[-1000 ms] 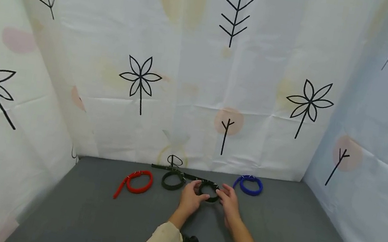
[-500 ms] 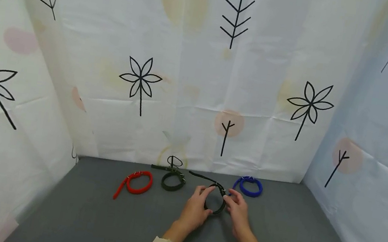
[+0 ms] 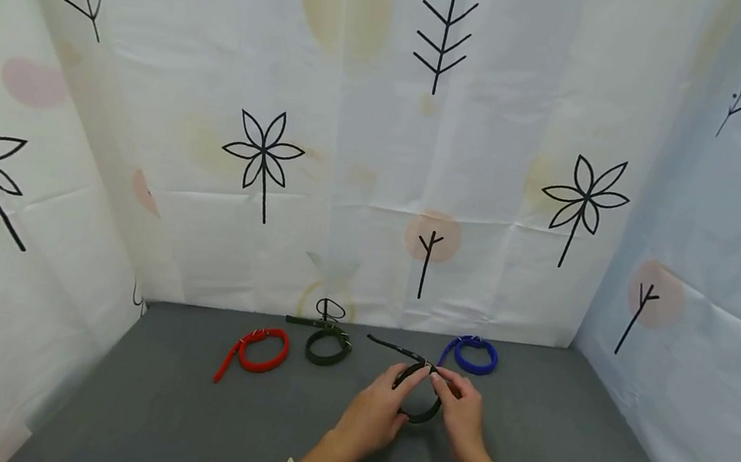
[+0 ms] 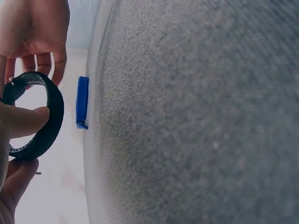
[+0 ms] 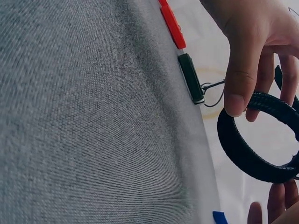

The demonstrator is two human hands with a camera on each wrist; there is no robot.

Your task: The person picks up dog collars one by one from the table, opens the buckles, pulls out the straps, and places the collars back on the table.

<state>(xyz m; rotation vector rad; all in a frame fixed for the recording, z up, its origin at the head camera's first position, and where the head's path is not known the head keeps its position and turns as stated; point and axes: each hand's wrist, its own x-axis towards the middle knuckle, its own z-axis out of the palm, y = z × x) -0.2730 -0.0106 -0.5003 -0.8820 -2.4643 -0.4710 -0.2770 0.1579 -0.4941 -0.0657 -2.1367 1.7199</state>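
Observation:
Both hands hold a black buckled collar [image 3: 427,415], looped into a ring, with its loose strap end pointing back and left. My left hand [image 3: 375,415] grips the left side of the ring; in the right wrist view its thumb presses the band. My right hand [image 3: 463,420] pinches the collar near the buckle, thumb and index finger close together there. In the left wrist view the ring [image 4: 56,114] hangs above the table between both hands, and its stitched lining shows. The buckle is partly hidden by the fingertips.
On the grey table [image 3: 169,424] a red collar [image 3: 260,366] and a dark green collar [image 3: 325,358] lie looped to the left. A blue collar [image 3: 474,366] sits behind the right hand. Patterned white cloth [image 3: 338,258] closes off the back and sides.
Both hands have drawn the black collar toward me and a little right, away from the green one. The left thumb and right fingers have come together at the buckle. Other collars stay put.

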